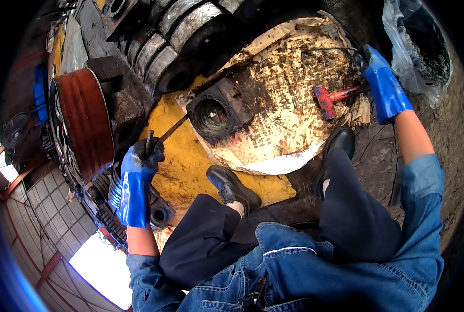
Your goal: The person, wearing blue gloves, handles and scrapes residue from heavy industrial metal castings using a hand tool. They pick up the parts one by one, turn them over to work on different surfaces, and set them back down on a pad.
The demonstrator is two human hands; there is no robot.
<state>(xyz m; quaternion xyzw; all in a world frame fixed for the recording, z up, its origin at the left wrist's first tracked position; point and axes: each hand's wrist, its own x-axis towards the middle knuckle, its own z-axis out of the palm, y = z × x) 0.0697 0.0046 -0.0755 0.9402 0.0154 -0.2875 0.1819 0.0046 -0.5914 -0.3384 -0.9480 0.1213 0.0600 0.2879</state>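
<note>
Yellow sheet (pixel 177 166), rod (pixel 174 128) (in left fist (pixel 142 157))

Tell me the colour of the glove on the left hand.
The left glove is blue, with dark, grimy fingers; the head view shows it best.

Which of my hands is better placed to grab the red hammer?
Probably your right hand: it's near the hammer handle, though apparently holding a thin rod. Your left hand is farther away, gripping a bar.

We list: left glove (pixel 136 192) and right glove (pixel 388 91), blue smudged black; square metal block (pixel 234 99), grimy black; right, hammer (pixel 325 101), red; left, drum (pixel 86 122), rust-red; far, paper sheeting (pixel 289 99), cream, black-blotched.
</note>
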